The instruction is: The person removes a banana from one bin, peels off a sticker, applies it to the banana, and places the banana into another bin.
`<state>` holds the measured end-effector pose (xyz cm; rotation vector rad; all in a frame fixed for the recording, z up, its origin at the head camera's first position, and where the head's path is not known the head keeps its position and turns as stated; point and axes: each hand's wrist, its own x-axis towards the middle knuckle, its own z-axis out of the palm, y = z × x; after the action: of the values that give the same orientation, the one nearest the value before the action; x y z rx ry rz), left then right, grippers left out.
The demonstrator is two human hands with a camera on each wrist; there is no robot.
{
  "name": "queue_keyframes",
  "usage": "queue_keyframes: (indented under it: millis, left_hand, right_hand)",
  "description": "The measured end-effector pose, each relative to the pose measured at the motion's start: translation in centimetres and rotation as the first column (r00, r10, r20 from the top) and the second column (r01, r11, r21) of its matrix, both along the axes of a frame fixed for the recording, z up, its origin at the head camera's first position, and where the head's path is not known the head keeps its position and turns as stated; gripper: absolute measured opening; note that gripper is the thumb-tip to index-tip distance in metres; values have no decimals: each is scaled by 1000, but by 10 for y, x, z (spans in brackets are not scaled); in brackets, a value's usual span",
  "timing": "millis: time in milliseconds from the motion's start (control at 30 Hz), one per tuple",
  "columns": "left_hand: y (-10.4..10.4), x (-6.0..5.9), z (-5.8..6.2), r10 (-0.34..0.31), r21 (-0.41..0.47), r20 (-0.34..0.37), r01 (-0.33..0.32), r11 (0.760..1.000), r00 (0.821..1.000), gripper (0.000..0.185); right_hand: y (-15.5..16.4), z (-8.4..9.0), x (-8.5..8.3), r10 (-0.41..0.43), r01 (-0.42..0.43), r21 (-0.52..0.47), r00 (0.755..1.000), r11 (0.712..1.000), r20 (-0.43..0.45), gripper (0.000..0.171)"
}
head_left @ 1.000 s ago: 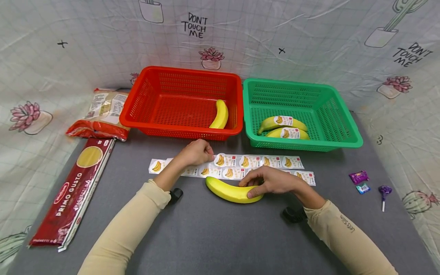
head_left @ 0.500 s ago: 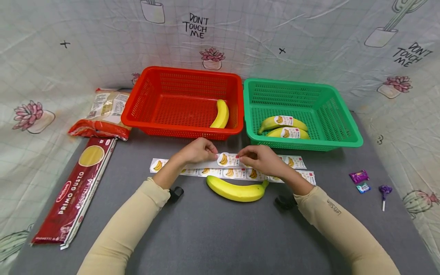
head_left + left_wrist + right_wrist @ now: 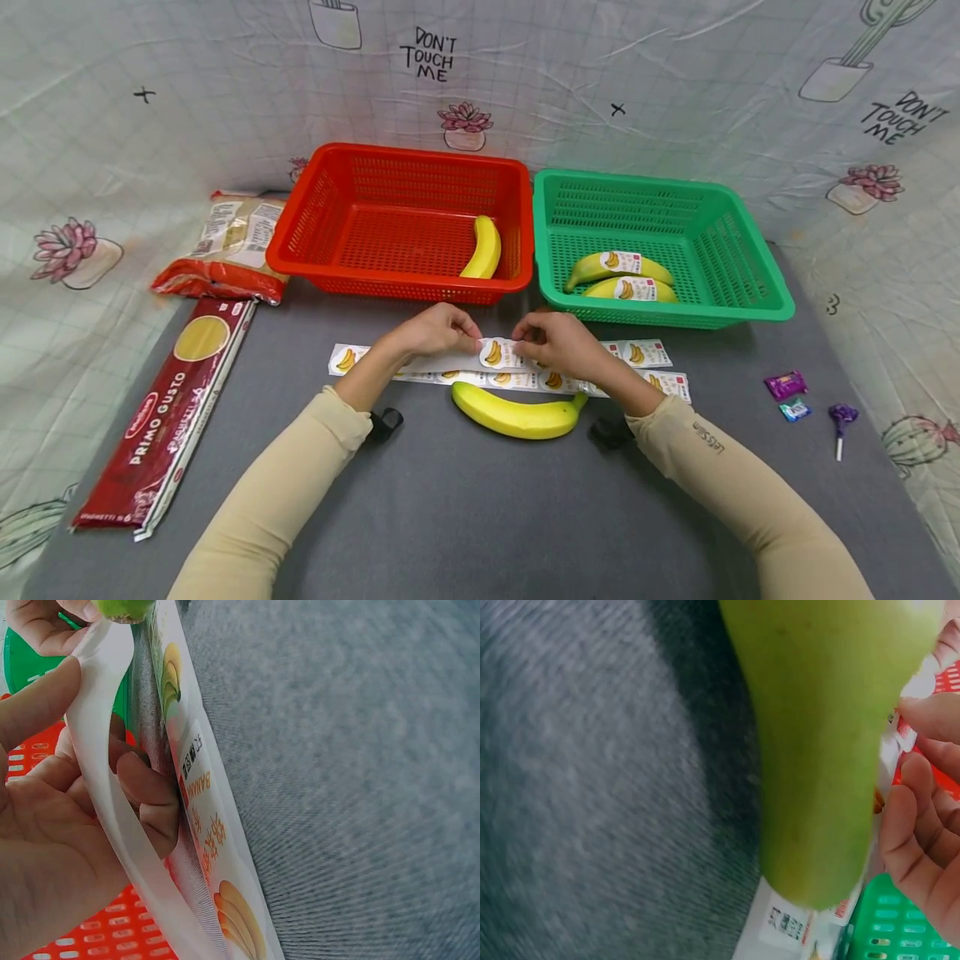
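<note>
Sticker strip lies across the middle of the grey surface, and both hands work on its upper row. The left hand pinches the white backing of the strip with thumb and fingers closed on it; the left wrist view shows the backing bent away from one banana sticker. The right hand meets it from the other side, its fingers curled and pinching the edge of this same sticker. A second row of stickers lies just beside, toward the near edge. A loose banana rests on the surface just in front of the strips, nearer to the person, and no hand touches it. Toward the far edge stand two baskets side by side: the red basket holds one plain banana, and the green basket holds two labelled bananas. A spaghetti pack and a pasta bag lie along the left edge, and small candies with a lollipop lie near the right edge.
</note>
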<state>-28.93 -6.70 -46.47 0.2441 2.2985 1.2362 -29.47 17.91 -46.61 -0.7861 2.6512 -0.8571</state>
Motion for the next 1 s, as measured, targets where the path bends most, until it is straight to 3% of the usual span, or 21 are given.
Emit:
queue_keyframes:
  millis: [433,1000]
  left_hand:
    - [3,1,0,29,27,0,-29,999,1000,16]
    - [3,1,-1,28,8,-33,-28,1000,999,14]
  right_hand:
    - [0,-3,3,-5,6,-17,999,1000,38,10]
    - [-1,-1,6,2,-2,-47,1000,999,9,8]
